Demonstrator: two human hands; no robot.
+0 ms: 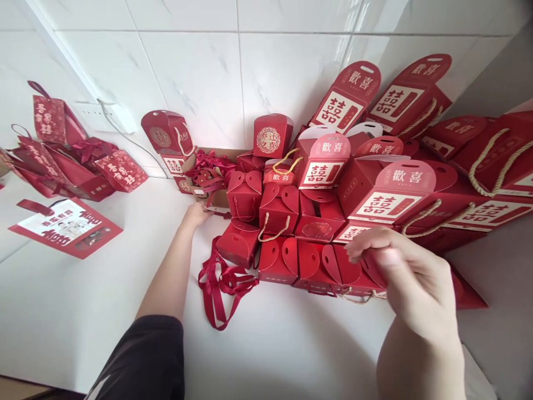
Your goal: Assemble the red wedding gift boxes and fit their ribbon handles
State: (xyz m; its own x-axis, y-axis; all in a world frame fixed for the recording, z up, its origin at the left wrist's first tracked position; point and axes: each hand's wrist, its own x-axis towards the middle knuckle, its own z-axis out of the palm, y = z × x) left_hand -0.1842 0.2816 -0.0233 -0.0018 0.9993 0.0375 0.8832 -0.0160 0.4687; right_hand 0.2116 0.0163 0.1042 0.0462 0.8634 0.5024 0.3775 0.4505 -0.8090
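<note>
My left hand (196, 215) reaches to the near left corner of a small cardboard box (227, 154) against the wall. Its fingers are closed at the box's lower edge, partly out of sight. Red ribbons and small red pieces (210, 166) fill the box. My right hand (410, 272) is raised in front of the stacked red gift boxes (320, 222), with its fingers curled together and the thumb close to them. Nothing shows in it. A loose bundle of red ribbon (222, 283) lies on the white table (250, 361), nearer to me than the cardboard box.
Taller red gift boxes (391, 205) with rope handles are piled at the right. Several red ribbon-handled boxes (75, 161) stand at the far left, near a wall socket (106, 116) with a cable. A box with a picture (69, 228) lies before them. White tiles (191, 66) bound the back.
</note>
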